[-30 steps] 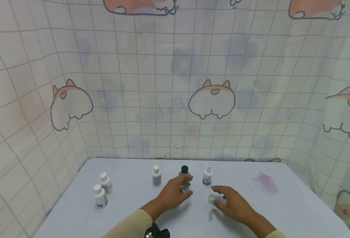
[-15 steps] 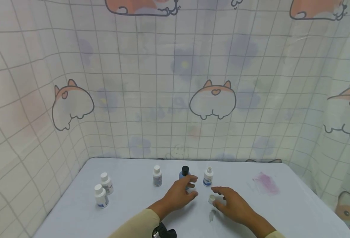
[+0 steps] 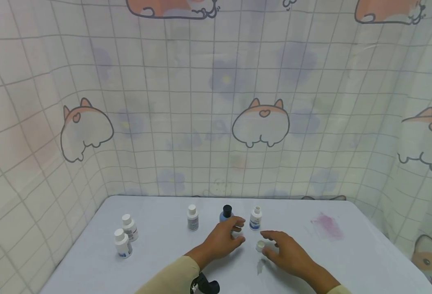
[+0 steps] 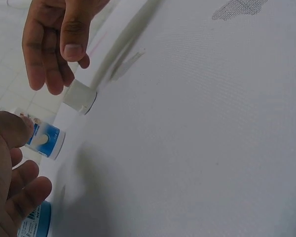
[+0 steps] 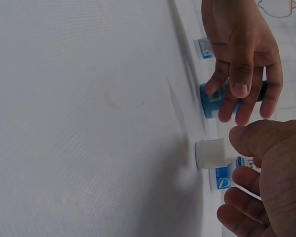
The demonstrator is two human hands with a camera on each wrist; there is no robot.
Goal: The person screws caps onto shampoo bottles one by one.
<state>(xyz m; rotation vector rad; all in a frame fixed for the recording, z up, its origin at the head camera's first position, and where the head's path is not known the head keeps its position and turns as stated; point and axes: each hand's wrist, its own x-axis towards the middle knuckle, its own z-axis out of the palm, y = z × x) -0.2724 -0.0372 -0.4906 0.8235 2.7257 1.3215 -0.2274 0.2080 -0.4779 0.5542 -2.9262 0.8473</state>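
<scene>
My left hand hovers in front of a blue bottle with a black cap, its fingers loosely bent and holding nothing. In the right wrist view the same blue bottle stands behind those fingers. My right hand is low over the table, thumb and fingers spread apart. Right by its thumb lies a small white cap, which also shows beyond the fingertips in the left wrist view. Behind the cap stands a white bottle with a blue label; its neck is uncapped.
A capped white bottle stands left of the blue one. Two more capped white bottles stand close together at the table's left side. A pink stain marks the white tabletop at right; a patterned curtain hangs behind.
My left hand has shifted a little to the right, and more of the blue bottle shows behind it. The right hand, the cap and the other bottles have stayed put.
</scene>
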